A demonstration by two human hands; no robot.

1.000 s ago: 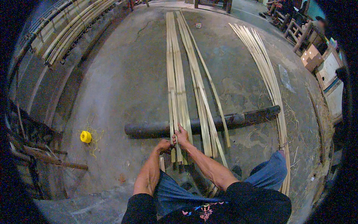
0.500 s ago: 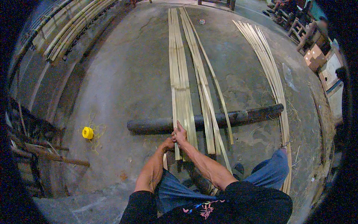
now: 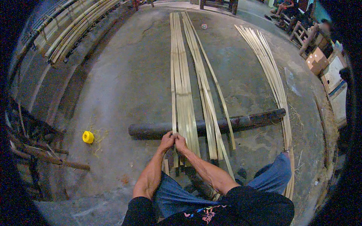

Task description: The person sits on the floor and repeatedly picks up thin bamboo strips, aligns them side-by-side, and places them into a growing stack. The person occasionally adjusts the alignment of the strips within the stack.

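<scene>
Concrete floor [image 3: 128, 86] mid-frame bore a dark pole [image 3: 247, 121], seemingly propping pale strips [image 3: 183, 94]; left hand [image 3: 167, 141] and right hand [image 3: 180, 142] pinched the leftmost.

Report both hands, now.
Left hand: closed, holding the leftmost central strip.
Right hand: closed on the same strip, right beside the left hand.

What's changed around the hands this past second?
The right hand, farther forward earlier, has drawn back; the left hand has edged forward. They now meet side by side at the middle set's leftmost strip. The dark pole and yellow roll stayed put.
</scene>
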